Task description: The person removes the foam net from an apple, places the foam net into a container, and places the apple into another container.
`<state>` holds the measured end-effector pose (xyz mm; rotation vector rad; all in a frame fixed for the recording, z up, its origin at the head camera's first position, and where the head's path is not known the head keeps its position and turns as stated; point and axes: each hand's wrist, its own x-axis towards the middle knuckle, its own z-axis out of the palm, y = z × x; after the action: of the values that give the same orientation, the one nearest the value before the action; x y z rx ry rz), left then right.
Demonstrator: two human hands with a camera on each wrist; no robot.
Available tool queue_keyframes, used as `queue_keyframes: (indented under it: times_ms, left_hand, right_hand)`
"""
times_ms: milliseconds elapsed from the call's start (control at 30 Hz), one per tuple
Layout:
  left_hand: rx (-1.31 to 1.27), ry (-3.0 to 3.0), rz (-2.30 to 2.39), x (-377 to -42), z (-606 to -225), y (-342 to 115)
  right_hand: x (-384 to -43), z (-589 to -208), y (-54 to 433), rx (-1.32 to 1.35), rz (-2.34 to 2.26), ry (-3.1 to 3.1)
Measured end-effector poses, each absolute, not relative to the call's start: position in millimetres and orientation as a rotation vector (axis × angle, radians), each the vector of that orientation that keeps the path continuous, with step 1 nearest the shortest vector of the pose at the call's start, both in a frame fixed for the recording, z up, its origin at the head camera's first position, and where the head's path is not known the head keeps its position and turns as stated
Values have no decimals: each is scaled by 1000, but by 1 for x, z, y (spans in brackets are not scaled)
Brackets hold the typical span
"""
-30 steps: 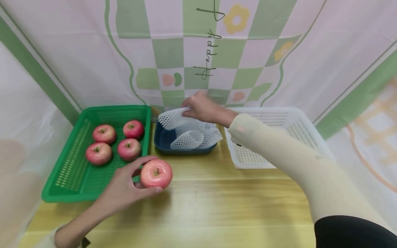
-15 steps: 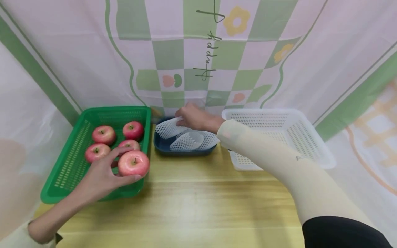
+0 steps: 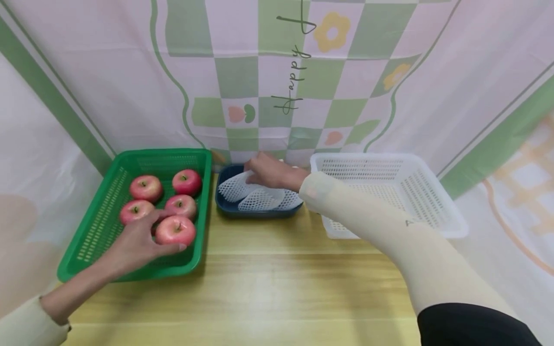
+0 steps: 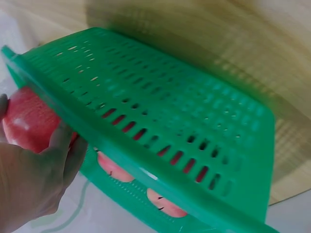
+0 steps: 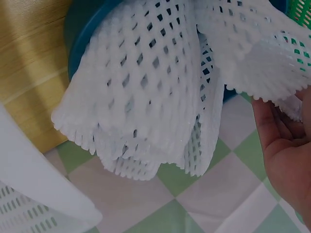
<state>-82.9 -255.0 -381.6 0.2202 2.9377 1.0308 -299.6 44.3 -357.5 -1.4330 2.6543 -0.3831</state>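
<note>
My left hand point(image 3: 134, 242) holds a red apple point(image 3: 175, 230) at the near right part of the green basket point(image 3: 164, 153), thumb and fingers on opposite sides of it. In the left wrist view this apple point(image 4: 30, 121) is by the basket's rim. Several other apples point(image 3: 146, 188) sit inside. Over the dark blue tray point(image 3: 255, 214), my right hand point(image 3: 268, 171) pinches the end of a white foam fruit net point(image 3: 234, 187). In the right wrist view the pinched net point(image 5: 272, 73) hangs beside several others point(image 5: 141, 82) lying in the tray.
A white perforated basket point(image 3: 389, 156) stands on the right, partly behind the right sleeve point(image 3: 368, 211). The wooden table point(image 3: 268, 288) extends in front. A checkered cloth point(image 3: 277, 77) hangs behind the containers.
My left hand has moved left with the apple, from in front of the tray to the green basket. The right hand has lowered the foam net toward the tray.
</note>
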Motion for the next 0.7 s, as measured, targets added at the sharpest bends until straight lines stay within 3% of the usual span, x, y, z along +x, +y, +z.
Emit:
queue_keyframes:
  times_ms: [700]
  left_hand:
    - [397, 2839, 920, -97, -403, -261]
  right_hand:
    - [-300, -353, 48, -1168, -257, 2719]
